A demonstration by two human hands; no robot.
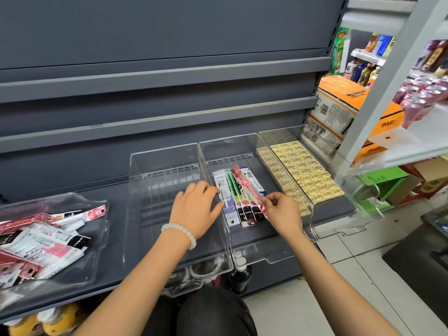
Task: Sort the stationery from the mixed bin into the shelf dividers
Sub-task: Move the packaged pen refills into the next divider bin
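A person crouches before a grey shelf (126,270) on which clear plastic containers stand side by side. At the shelf's left end sits the mixed bin (97,241), a clear tray heaped with packaged stationery in red, white and black wrappers. To its right stands an open clear divider (145,180) with nothing visible inside it. Next comes the middle divider (252,257), where a small fan of pen packets (238,198) lies on the floor of the compartment (white, green and red wrappers, their lower ends dark). The rightmost divider (312,209) is packed with rows of yellow erasers (300,170), reaching toward the shelf's right edge.

The left hand (196,209), a white bead bracelet (180,232) on its wrist, reaches over the wall between the empty divider and the middle one; its fingers are loosely spread and only slightly bent, the tips touching the left side of the packets without closing round anything. The right hand (282,210) is inside the middle divider near its right wall, thumb and forefinger pinching the edge of the red packet at the right of the fan, the other fingers curled beneath.

Beyond the shelf's right end stand orange and white cartons (339,110), and a white rack (392,98) holds pink cans (421,98).
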